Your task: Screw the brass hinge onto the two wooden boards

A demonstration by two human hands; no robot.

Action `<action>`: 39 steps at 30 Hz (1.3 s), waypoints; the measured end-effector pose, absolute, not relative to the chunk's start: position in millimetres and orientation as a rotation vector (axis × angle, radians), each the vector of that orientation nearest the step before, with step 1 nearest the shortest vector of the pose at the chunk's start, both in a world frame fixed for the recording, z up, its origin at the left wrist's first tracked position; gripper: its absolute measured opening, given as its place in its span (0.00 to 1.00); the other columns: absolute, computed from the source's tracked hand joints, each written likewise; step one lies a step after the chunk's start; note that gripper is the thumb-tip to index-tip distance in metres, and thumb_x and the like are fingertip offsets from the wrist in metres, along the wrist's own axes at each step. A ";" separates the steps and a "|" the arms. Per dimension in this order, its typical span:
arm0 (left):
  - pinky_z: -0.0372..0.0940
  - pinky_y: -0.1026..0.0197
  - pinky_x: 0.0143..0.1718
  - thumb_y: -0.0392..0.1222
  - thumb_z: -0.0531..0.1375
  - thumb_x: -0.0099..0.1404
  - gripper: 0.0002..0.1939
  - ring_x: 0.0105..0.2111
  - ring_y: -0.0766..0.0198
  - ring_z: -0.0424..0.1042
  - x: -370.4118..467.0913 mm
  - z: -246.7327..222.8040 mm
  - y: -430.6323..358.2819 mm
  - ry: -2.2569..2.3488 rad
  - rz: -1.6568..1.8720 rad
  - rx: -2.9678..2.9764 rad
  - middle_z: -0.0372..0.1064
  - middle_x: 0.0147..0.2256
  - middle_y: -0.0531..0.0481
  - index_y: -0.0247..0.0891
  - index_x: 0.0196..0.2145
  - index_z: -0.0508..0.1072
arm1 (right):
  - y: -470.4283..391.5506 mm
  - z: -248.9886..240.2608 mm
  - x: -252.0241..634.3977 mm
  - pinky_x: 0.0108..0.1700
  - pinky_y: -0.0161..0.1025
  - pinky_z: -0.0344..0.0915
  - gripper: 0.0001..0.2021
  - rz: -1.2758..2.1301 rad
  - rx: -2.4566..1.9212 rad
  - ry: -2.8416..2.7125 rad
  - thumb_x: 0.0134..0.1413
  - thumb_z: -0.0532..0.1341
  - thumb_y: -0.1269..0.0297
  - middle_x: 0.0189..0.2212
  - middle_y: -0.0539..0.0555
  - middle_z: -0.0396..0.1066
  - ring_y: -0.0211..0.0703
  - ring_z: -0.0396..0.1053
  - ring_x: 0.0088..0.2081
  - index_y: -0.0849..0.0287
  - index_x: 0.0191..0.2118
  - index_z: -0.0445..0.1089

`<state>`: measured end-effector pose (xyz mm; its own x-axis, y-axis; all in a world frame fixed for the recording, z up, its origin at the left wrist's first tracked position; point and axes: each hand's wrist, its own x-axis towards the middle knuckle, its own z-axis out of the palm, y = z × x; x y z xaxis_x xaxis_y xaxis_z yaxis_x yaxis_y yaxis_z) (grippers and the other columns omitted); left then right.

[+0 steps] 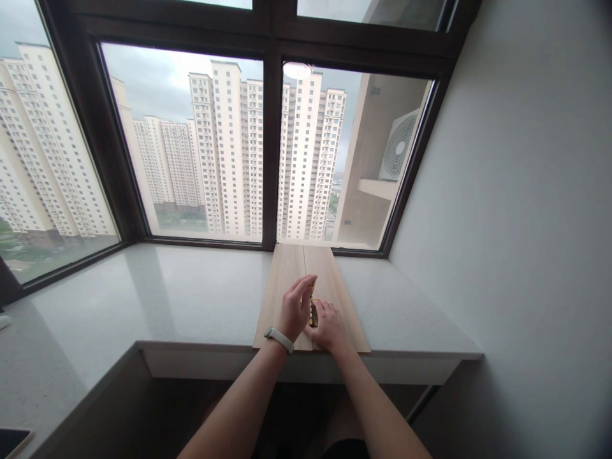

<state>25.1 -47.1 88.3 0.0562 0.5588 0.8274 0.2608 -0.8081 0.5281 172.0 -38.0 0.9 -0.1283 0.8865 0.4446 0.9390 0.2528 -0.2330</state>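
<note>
Near edge first: both forearms come up from the bottom of the frame and meet over the wooden board [335,287], which lies across the stone windowsill [191,299] with its near end flush at the sill's front edge. Left hand [294,312], pale band on the wrist, has thumb and fingers curled together around a small gold-coloured object [313,309], gripping it from the left side. Right hand [327,325] sits just beside it, fingers closed on the lower part of the same object, knuckles resting on or just above the board; can't tell which. Object is narrow, held upright between the two hands, over the near half of the board close to its centre seam. Too small to tell what it is or whether it folds. Progress, my read: object is in hand and being worked with both hands, nothing set down on the board yet, board surface otherwise bare of parts. Further out: dark phone-like corner [12,440] at the sill's near left edge, board's far end reaches the window frame [270,146], white wall [526,191] on the right, tower blocks and an outdoor AC unit [399,143] beyond the glass
</note>
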 end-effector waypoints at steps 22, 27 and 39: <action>0.70 0.51 0.55 0.38 0.50 0.76 0.17 0.55 0.57 0.71 22.6 88.9 -45.0 0.862 1.834 2.096 0.71 0.55 0.45 0.44 0.57 0.70 | -36.3 -1.4 172.6 0.59 0.49 0.54 0.33 -0.142 -1.651 -2.033 0.51 0.60 0.43 0.57 0.63 0.66 0.57 0.61 0.56 0.58 0.59 0.65; 0.72 0.51 0.53 0.37 0.50 0.75 0.16 0.54 0.57 0.72 23.2 88.1 -44.1 0.846 1.823 2.105 0.72 0.53 0.45 0.44 0.56 0.71 | -36.0 -1.7 172.2 0.59 0.51 0.53 0.34 -0.132 -1.673 -2.036 0.51 0.60 0.43 0.57 0.63 0.66 0.58 0.61 0.56 0.57 0.59 0.64; 0.73 0.56 0.45 0.38 0.50 0.76 0.16 0.47 0.59 0.74 22.9 91.0 -47.0 0.821 1.818 2.154 0.71 0.49 0.43 0.43 0.55 0.71 | -33.7 -5.3 173.5 0.59 0.51 0.55 0.33 -0.155 -1.651 -2.037 0.51 0.60 0.44 0.57 0.64 0.66 0.58 0.61 0.57 0.58 0.60 0.64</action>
<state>22.9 -47.0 91.0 0.0865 0.5323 0.8421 0.2796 -0.8243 0.4924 173.5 -33.7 -5.3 -0.1315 0.8827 0.4511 0.9408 0.2546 -0.2238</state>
